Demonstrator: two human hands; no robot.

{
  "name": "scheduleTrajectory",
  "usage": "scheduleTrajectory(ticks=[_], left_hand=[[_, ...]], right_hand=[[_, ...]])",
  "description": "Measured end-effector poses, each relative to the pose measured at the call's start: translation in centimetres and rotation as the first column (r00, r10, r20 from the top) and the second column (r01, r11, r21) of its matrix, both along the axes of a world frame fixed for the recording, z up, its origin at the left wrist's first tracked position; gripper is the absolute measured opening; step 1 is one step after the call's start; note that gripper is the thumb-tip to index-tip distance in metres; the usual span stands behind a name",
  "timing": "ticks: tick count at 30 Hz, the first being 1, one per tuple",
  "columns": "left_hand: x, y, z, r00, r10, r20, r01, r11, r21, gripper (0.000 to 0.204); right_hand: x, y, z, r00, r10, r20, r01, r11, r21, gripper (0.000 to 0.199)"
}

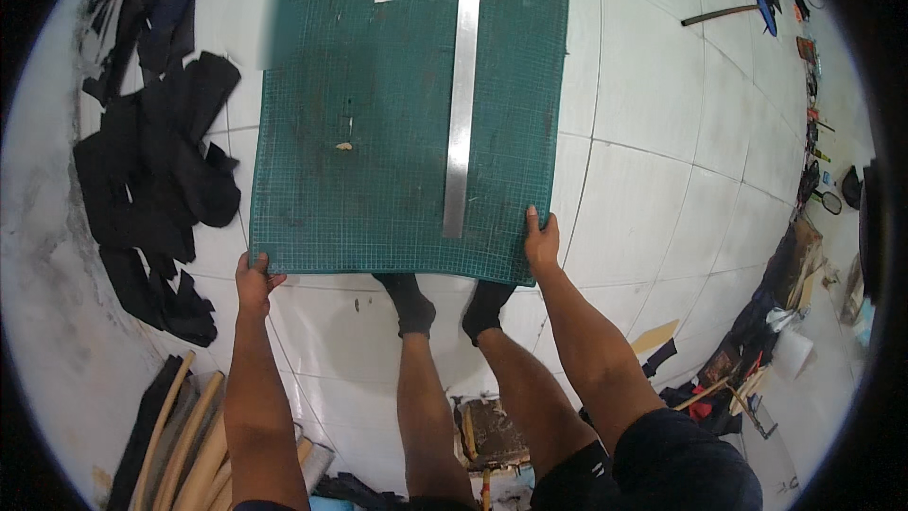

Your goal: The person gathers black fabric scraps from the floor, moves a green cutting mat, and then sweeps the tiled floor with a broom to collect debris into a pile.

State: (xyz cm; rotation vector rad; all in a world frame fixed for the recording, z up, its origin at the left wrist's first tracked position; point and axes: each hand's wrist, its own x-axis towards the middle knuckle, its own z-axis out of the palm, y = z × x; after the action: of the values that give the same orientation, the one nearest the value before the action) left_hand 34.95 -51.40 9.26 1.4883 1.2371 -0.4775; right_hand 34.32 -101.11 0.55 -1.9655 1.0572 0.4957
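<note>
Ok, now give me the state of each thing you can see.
Left hand: gripping mat's near-left corner
Right hand: gripping mat near its near-right corner
Green cutting mat: held, near edge covering the toes
Metal strip: lying lengthwise on mat
Black cloth: heaped on floor
Dark socks: worn

Shows as a white tiled floor [643, 85] with dark joints, runs beneath a green gridded mat [378, 203], and carries black cloth pieces [156, 170] heaped at left, tan and grey rolls [194, 428] at lower left, a flat tan piece [655, 335] at lower right, and mixed clutter [724, 364] along the right edge.
</note>
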Motion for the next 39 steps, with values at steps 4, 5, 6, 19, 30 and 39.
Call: scheduleTrajectory(ticks=[4, 5, 6, 19, 30, 39], left_hand=[[4.7, -0.2, -0.1, 1.0, -0.01, 0.03, 0.008, 0.999, 0.04, 0.032], [5.3, 0.1, -0.7, 1.0, -0.007, 0.013, 0.006, 0.999, 0.047, 0.031], [5.5, 0.9, -1.6, 1.0, -0.003, -0.007, 0.003, 0.998, 0.061, 0.03], [-14.2, -9.1, 18.0, 0.49, -0.861, -0.14, 0.854, 0.506, -0.12, 0.042], [-3.6, -7.8, 40.5, 0.896, -0.444, -0.01, 0.44, 0.89, -0.118, 0.018], [8.0, -1.1, 45.2, 0.895, -0.443, 0.047, 0.437, 0.894, 0.099, 0.02]], right_hand=[[4.4, 0.4, 0.8, 0.998, -0.006, 0.067, 0.006, 1.0, -0.008, 0.048], [5.7, 0.4, 1.0, 0.994, 0.023, 0.103, -0.017, 0.998, -0.066, 0.046], [7.1, 0.4, 1.1, 0.99, 0.053, 0.133, -0.038, 0.992, -0.119, 0.045], [-0.9, -8.8, 22.1, 0.746, 0.62, -0.244, -0.616, 0.781, 0.103, 0.055], [-20.9, -14.9, 45.9, 0.877, 0.265, -0.402, -0.197, 0.959, 0.202, 0.04], [-15.9, -19.3, 53.0, 0.936, -0.175, -0.307, 0.28, 0.896, 0.344, 0.041]])
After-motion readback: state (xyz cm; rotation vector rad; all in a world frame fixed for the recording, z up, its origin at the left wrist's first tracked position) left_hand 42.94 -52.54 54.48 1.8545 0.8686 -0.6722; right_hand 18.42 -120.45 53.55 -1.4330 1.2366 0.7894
